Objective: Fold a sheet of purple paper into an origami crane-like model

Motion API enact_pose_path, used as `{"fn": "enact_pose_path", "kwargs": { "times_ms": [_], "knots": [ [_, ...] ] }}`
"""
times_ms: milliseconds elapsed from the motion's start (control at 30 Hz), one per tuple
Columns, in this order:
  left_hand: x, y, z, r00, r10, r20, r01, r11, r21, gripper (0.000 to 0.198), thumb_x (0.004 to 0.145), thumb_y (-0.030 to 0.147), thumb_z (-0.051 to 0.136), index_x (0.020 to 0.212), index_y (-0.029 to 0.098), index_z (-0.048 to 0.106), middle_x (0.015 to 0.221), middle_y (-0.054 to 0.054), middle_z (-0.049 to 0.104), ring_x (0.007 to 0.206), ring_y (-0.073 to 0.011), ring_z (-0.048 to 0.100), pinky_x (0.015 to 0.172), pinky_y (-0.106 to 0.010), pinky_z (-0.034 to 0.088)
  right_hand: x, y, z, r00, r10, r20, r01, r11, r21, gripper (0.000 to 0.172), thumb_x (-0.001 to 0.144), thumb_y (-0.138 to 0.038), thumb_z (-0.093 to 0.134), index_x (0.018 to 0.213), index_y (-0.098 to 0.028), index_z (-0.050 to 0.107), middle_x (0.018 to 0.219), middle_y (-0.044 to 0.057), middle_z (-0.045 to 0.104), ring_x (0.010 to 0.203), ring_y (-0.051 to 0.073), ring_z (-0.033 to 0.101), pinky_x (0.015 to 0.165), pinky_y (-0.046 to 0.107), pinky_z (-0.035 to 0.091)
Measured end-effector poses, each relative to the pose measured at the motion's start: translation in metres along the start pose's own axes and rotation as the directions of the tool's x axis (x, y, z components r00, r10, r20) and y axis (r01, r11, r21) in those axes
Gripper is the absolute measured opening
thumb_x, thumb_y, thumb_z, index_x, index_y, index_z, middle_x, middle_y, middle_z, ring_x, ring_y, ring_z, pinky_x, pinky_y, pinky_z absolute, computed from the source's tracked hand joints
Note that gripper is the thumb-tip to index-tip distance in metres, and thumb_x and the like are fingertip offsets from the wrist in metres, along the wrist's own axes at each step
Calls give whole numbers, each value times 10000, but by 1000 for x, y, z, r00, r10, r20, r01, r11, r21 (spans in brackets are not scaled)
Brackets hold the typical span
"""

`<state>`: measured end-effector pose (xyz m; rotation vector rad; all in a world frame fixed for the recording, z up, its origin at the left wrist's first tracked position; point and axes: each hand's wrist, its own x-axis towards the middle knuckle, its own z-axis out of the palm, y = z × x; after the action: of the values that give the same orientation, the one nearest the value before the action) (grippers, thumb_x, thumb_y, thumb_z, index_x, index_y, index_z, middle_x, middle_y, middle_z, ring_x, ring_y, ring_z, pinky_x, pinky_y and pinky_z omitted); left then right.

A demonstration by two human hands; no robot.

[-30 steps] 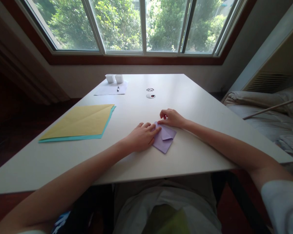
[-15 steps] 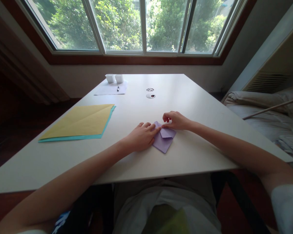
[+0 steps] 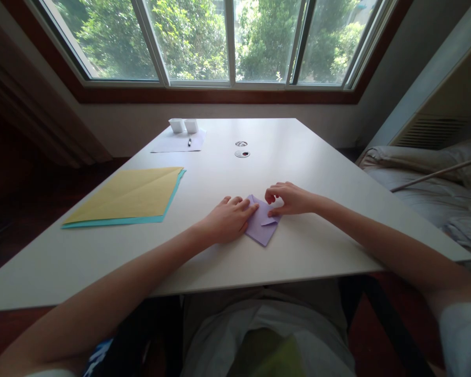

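Head view: purple paper (image 3: 259,226) lies partly under left hand (image 3: 228,220), laid flat, and right hand (image 3: 289,198), thumb parted.

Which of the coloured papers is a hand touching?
The folded purple paper, with the left hand on it; the yellow paper and turquoise paper lie stacked farther left, untouched.

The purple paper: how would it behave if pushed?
The purple paper is probably light, being thin. Its folded layers likely stiffen it, though the flap may bend. Lying flat on the smooth-looking table, it would likely slide rather than roll.
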<state>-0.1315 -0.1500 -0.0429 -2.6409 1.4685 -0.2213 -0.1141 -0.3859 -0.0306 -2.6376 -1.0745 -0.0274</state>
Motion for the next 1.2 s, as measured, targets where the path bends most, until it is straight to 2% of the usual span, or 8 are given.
{"fn": "enact_pose_path", "kwargs": {
  "times_ms": [500, 633, 733, 833, 900, 967, 1100, 1200],
  "knots": [
    [0, 0, 1, 1000, 0, 1, 0, 1000, -12, 478, 866, 250, 362, 1338, 183, 343, 1229, -125, 489, 1098, -283, 447, 900, -423, 340, -14, -6, -6, 992, -23, 125, 17, 998, 55, 302, 711, -465, 634, 837, -200, 560, 839, 29, 605, 761, 164, 531, 719, 300, 351],
    [0, 0, 1, 1000, 2, 1, -2, 1000, -12, 482, 861, 250, 364, 1338, 179, 345, 1224, -125, 491, 1094, -286, 447, 898, -430, 341, -16, -10, -8, 992, -27, 122, 20, 998, 64, 278, 722, -425, 639, 876, -199, 592, 845, 40, 596, 758, 164, 533, 727, 304, 379],
    [0, -1, -1, 1000, -5, -6, 5, 1000, -14, 479, 859, 251, 366, 1335, 197, 353, 1210, -120, 497, 1088, -281, 452, 896, -437, 340, -18, -15, -7, 992, -93, 85, 85, 992, 96, 210, 770, -327, 607, 947, -217, 636, 897, 53, 594, 802, 162, 538, 772, 309, 396],
    [0, -2, -3, 1000, -20, -16, 20, 1000, -4, 479, 851, 259, 385, 1328, 220, 369, 1188, -113, 504, 1070, -271, 463, 904, -437, 335, -21, -20, -4, 975, -209, 73, 200, 973, 116, 237, 827, -223, 525, 1025, -240, 654, 964, 66, 612, 850, 159, 533, 803, 296, 403],
    [0, -3, -4, 999, -42, -20, 42, 999, 4, 460, 856, 273, 385, 1313, 222, 396, 1157, -114, 513, 1041, -263, 477, 894, -429, 344, -23, -22, -3, 965, -252, 75, 247, 966, 71, 266, 846, -192, 486, 1037, -250, 661, 974, 66, 628, 859, 161, 529, 807, 297, 399],
    [0, -4, -6, 997, -65, -29, 65, 998, -2, 416, 879, 302, 363, 1278, 217, 442, 1109, -116, 524, 1012, -256, 488, 871, -421, 360, -24, -22, -4, 967, -244, 72, 246, 969, -18, 269, 853, -202, 477, 1033, -268, 665, 972, 61, 639, 869, 171, 529, 806, 312, 388],
    [0, -9, -9, 995, -84, -45, 80, 993, -87, 374, 906, 395, 346, 1169, 222, 549, 1035, -104, 527, 979, -243, 498, 848, -409, 386, -26, -16, -5, 989, -146, 29, 149, 968, -204, 250, 853, -229, 486, 1004, -289, 676, 944, 62, 647, 883, 196, 534, 776, 330, 368],
    [-2, -12, -12, 998, -41, -47, 31, 980, -198, 339, 905, 399, 376, 1128, 258, 588, 1068, -90, 514, 993, -227, 495, 869, -399, 394, -26, -8, -3, 998, -60, -25, 50, 954, -296, 272, 855, -196, 467, 1014, -266, 676, 920, 84, 638, 858, 204, 536, 744, 323, 368]
  ]
}}
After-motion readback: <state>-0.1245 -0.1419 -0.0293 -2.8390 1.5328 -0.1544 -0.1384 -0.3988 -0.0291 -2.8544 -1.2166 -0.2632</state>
